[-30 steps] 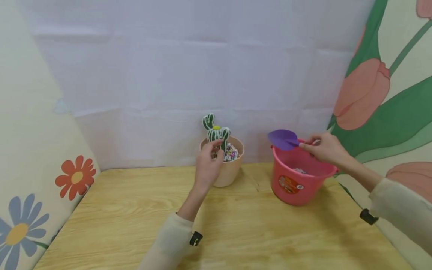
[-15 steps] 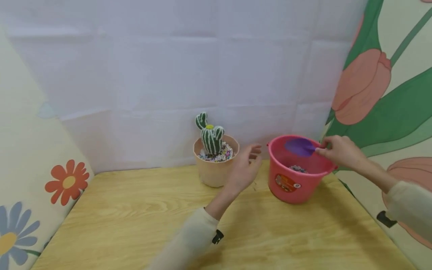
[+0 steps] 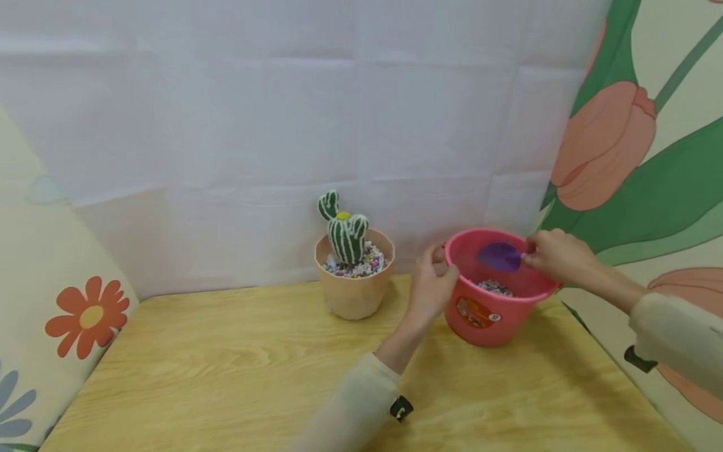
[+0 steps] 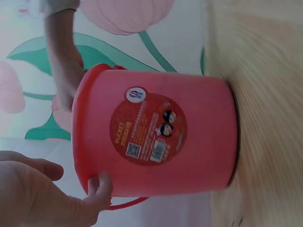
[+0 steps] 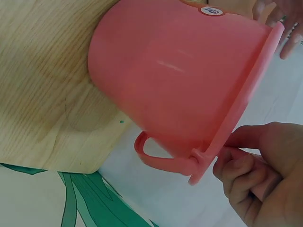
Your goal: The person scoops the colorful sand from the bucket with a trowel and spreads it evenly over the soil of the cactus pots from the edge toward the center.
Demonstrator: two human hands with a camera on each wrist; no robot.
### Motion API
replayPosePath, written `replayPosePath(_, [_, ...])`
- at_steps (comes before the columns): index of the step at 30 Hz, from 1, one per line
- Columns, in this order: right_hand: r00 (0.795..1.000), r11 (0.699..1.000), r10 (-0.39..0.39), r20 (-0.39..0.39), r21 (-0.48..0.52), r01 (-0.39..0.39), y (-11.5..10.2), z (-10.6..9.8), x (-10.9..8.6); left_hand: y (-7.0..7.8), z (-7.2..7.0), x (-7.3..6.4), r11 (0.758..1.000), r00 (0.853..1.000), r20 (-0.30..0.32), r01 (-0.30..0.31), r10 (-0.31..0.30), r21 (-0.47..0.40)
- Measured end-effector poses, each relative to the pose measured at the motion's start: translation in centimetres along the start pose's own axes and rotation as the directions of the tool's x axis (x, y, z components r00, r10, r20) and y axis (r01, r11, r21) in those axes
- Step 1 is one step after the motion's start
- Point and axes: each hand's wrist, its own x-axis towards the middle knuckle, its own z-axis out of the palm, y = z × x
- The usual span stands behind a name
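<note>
My right hand pinches the handle of a purple toy shovel, its blade inside the pink bucket above some small multicoloured pebbles. In the right wrist view, curled fingers sit at the bucket's rim and the shovel's blade is hidden. My left hand is at the bucket's left rim. From the left wrist, its thumb overlaps the rim while the forefinger stands apart from it. Left of the bucket is a peach flowerpot with a knitted cactus in pebbles.
Everything stands on a wood-grain table. A white cloth hangs right behind the pot and bucket. Flower-printed panels flank the table, with a large tulip on the right. The bucket's own handle hangs down outside it.
My left hand has moved right, from in front of the cactus to the bucket's rim. My right hand has brought the shovel from over the rim down into the bucket.
</note>
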Motion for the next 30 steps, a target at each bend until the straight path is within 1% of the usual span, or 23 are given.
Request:
replayPosePath(1, [1.0, 1.0, -0.007, 0.002, -0.007, 0.007, -0.1, 0.1, 0.2, 0.0, 0.0, 0.1, 0.998, 0.999, -0.002, 0.048, -0.048, -0.049])
replayPosePath(2, [1.0, 1.0, -0.005, 0.01, -0.008, 0.005, -0.2, 0.2, 0.4, 0.0, 0.0, 0.1, 0.988, 0.994, 0.005, 0.105, -0.105, -0.112])
replayPosePath(3, [1.0, 1.0, -0.004, 0.018, -0.006, 0.004, -0.2, 0.4, 0.6, 0.0, 0.0, 0.1, 0.97, 0.987, 0.019, 0.163, -0.162, -0.178])
replayPosePath(4, [1.0, 1.0, -0.002, 0.027, -0.006, 0.002, -0.3, 0.5, 0.8, -0.1, 0.0, 0.2, 0.944, 0.977, 0.038, 0.213, -0.21, -0.252])
replayPosePath(5, [0.999, 1.0, 0.002, 0.036, -0.008, -0.001, -0.3, 0.6, 0.9, -0.2, 0.0, 0.2, 0.907, 0.966, 0.068, 0.259, -0.251, -0.331])
replayPosePath(6, [0.999, 1.0, 0.006, 0.049, -0.01, -0.005, -0.3, 0.8, 1.1, -0.3, 0.1, 0.3, 0.871, 0.955, 0.095, 0.296, -0.282, -0.393])
replayPosePath(7, [0.998, 1.0, 0.008, 0.057, -0.017, -0.007, -0.3, 0.9, 1.2, -0.5, 0.1, 0.3, 0.829, 0.943, 0.12, 0.329, -0.309, -0.452])
replayPosePath(8, [0.998, 1.0, 0.01, 0.063, -0.025, -0.008, -0.3, 1.0, 1.3, -0.6, 0.1, 0.4, 0.796, 0.934, 0.141, 0.353, -0.327, -0.492])
replayPosePath(10, [0.997, 0.999, 0.006, 0.071, -0.037, -0.003, -0.2, 1.2, 1.6, -0.7, 0.2, 0.7, 0.751, 0.922, 0.17, 0.383, -0.349, -0.537])
replayPosePath(11, [0.997, 0.999, 0.005, 0.076, -0.042, -0.001, -0.2, 1.3, 1.7, -0.8, 0.2, 0.8, 0.733, 0.916, 0.179, 0.396, -0.36, -0.552])
replayPosePath(13, [0.997, 0.999, -0.005, 0.076, -0.051, 0.009, -0.1, 1.6, 2.0, -1.0, 0.2, 0.9, 0.706, 0.905, 0.178, 0.414, -0.386, -0.574])
replayPosePath(14, [0.997, 0.998, -0.013, 0.078, -0.054, 0.017, -0.1, 1.8, 2.1, -1.1, 0.2, 1.0, 0.697, 0.901, 0.178, 0.42, -0.395, -0.582])
replayPosePath(16, [0.996, 0.998, -0.023, 0.084, -0.057, 0.028, 0.1, 2.1, 2.2, -1.2, 0.3, 0.9, 0.685, 0.897, 0.178, 0.426, -0.404, -0.591])
replayPosePath(19, [0.993, 0.997, -0.04, 0.109, -0.054, 0.046, 0.5, 2.7, 2.4, -1.3, 0.6, 0.8, 0.675, 0.894, 0.176, 0.429, -0.412, -0.6])
replayPosePath(23, [0.989, 0.998, -0.045, 0.14, -0.046, 0.052, 1.1, 3.2, 2.6, -1.3, 0.9, 0.6, 0.661, 0.89, 0.184, 0.435, -0.417, -0.611])
replayPosePath(25, [0.988, 0.998, -0.053, 0.145, -0.036, 0.059, 1.3, 3.4, 2.8, -1.3, 0.9, 0.6, 0.652, 0.888, 0.174, 0.434, -0.425, -0.621])
replayPosePath(27, [0.986, 0.997, -0.074, 0.147, -0.017, 0.077, 1.5, 3.5, 3.0, -1.4, 0.8, 0.7, 0.65, 0.887, 0.163, 0.431, -0.432, -0.626])
replayPosePath(30, [0.981, 0.991, -0.132, 0.143, 0.0, 0.133, 1.5, 3.7, 3.4, -1.4, 0.6, 0.9, 0.649, 0.886, 0.147, 0.426, -0.439, -0.631])
